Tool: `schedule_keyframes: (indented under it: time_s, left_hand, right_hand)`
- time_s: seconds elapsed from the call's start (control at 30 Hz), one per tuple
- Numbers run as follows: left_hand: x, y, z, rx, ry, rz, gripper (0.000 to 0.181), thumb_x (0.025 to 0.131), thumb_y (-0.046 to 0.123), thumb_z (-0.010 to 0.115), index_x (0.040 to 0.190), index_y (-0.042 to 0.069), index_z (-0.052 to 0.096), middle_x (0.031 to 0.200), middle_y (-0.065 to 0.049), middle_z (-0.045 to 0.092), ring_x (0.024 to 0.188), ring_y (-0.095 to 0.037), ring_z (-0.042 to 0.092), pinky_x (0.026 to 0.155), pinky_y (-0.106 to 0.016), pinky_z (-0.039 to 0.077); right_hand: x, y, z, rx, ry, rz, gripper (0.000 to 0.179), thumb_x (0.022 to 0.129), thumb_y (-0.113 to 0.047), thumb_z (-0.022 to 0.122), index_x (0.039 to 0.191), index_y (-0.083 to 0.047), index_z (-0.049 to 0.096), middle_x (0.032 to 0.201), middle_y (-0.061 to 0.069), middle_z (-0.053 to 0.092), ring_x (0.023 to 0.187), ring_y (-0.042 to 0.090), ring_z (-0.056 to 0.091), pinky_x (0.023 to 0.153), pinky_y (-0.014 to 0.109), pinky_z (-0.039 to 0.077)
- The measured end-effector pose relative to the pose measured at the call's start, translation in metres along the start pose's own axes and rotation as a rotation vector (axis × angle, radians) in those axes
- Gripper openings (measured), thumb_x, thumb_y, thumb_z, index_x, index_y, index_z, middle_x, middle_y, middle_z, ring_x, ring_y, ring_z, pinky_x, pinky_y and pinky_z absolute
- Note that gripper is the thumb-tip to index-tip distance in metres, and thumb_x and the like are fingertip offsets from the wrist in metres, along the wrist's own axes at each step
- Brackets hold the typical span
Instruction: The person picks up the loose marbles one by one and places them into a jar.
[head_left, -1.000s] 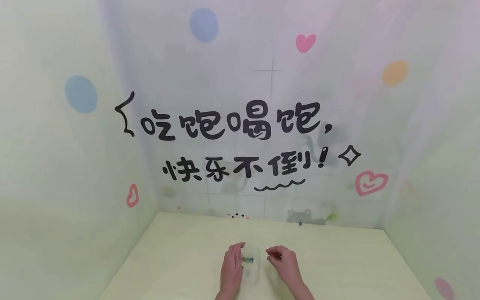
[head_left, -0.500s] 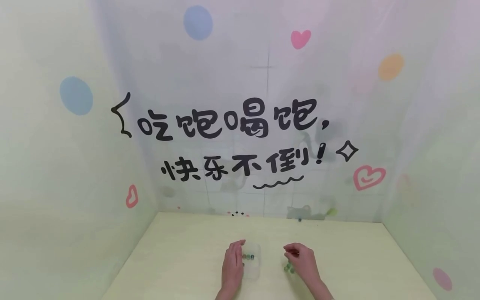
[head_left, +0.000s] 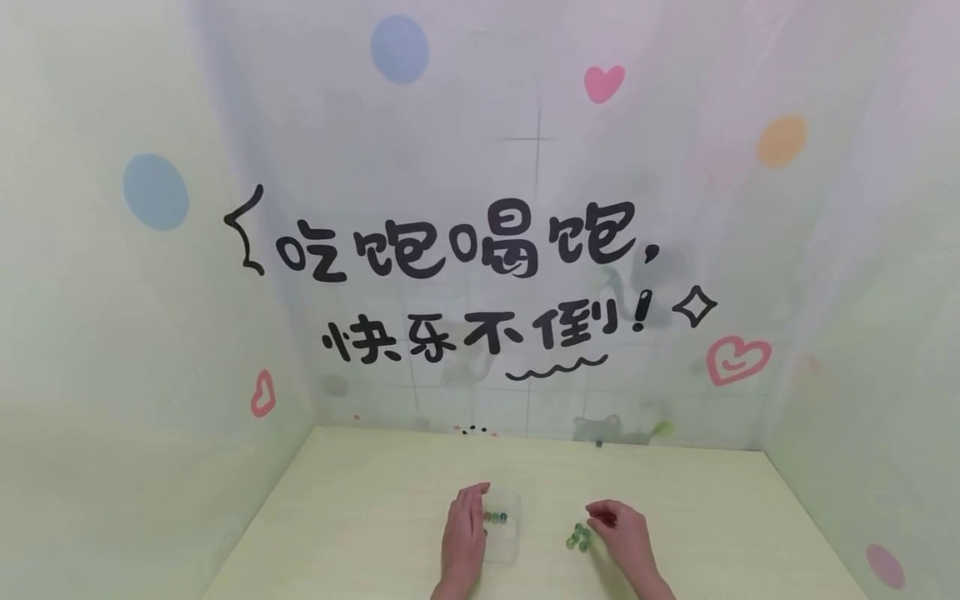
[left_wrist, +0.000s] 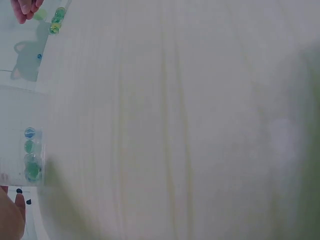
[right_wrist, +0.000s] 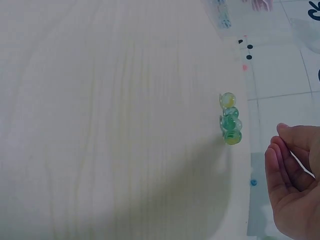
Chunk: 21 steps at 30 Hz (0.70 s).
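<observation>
A clear plastic box (head_left: 507,546) sits on the table with several glass marbles (head_left: 496,517) inside it. My left hand (head_left: 465,533) lies along its left side, fingers extended against the wall. In the left wrist view the marbles (left_wrist: 30,146) show through the see-through box (left_wrist: 20,107). To the right, a small cluster of green and yellow marbles (head_left: 579,537) rests on the tabletop. Just right of that cluster is my right hand (head_left: 626,537), its fingers loosely bent. In the right wrist view no marble shows between its thumb and fingertips.
One dark marble (head_left: 599,443) lies at the table's back edge, close to the printed curtain (head_left: 450,400). The pale wood table (head_left: 360,500) is bounded by curtains at the back and both sides.
My right hand has moved from beside the box to the right, past the loose marbles, which now show uncovered. The left hand stays at the box.
</observation>
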<state>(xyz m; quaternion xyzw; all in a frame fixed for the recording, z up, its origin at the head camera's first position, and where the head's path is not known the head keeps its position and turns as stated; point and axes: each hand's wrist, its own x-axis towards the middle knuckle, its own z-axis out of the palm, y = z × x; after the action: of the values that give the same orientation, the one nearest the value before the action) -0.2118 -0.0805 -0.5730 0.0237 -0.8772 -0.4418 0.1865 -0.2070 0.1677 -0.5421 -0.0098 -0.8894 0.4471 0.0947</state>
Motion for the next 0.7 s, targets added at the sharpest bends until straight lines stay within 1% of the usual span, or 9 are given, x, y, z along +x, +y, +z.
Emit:
schedule_keyframes:
  time_s: [0.17, 0.23, 0.33, 0.47, 0.7]
  left_hand:
    - [0.0, -0.003, 0.001, 0.015, 0.027, 0.032, 0.035, 0.11, 0.031, 0.033, 0.121, 0.019, 0.064, 0.119, 0.004, 0.066, 0.108, -0.017, 0.06, 0.093, -0.04, 0.053]
    - [0.001, -0.004, 0.001, 0.014, 0.023, 0.031, 0.036, 0.11, 0.032, 0.033, 0.122, 0.019, 0.064, 0.119, 0.004, 0.066, 0.108, -0.017, 0.06, 0.093, -0.04, 0.053]
    - [0.001, -0.004, 0.001, 0.002, 0.004, 0.007, 0.038, 0.11, 0.034, 0.031, 0.123, 0.019, 0.064, 0.121, 0.004, 0.066, 0.111, -0.017, 0.059, 0.096, -0.04, 0.052]
    - [0.002, -0.003, 0.0, -0.005, -0.001, -0.003, 0.038, 0.11, 0.034, 0.031, 0.124, 0.019, 0.063, 0.122, 0.004, 0.065, 0.114, -0.018, 0.059, 0.099, -0.041, 0.051]
    - [0.0, -0.003, 0.0, 0.001, 0.007, 0.016, 0.035, 0.11, 0.03, 0.033, 0.123, 0.019, 0.064, 0.121, 0.004, 0.065, 0.112, -0.018, 0.06, 0.096, -0.04, 0.052]
  right_hand:
    - [-0.001, 0.007, 0.001, -0.013, 0.004, 0.028, 0.015, 0.081, 0.003, 0.074, 0.095, -0.002, 0.073, 0.09, 0.007, 0.074, 0.08, 0.012, 0.065, 0.069, 0.018, 0.055]
    - [-0.001, 0.009, 0.002, -0.011, 0.0, 0.03, 0.015, 0.081, 0.003, 0.074, 0.095, -0.002, 0.073, 0.09, 0.006, 0.074, 0.08, 0.011, 0.065, 0.068, 0.019, 0.054]
    - [-0.002, 0.011, 0.003, 0.0, -0.01, 0.03, 0.015, 0.08, 0.004, 0.074, 0.095, -0.001, 0.073, 0.089, 0.007, 0.074, 0.079, 0.012, 0.064, 0.066, 0.017, 0.053]
    - [-0.003, 0.014, 0.004, -0.002, -0.024, 0.038, 0.016, 0.079, 0.004, 0.074, 0.094, -0.001, 0.072, 0.088, 0.007, 0.074, 0.079, 0.012, 0.064, 0.066, 0.016, 0.052]
    - [-0.005, 0.018, 0.006, -0.02, -0.047, 0.06, 0.016, 0.078, 0.006, 0.074, 0.092, -0.001, 0.072, 0.086, 0.006, 0.073, 0.078, 0.012, 0.064, 0.068, 0.022, 0.055]
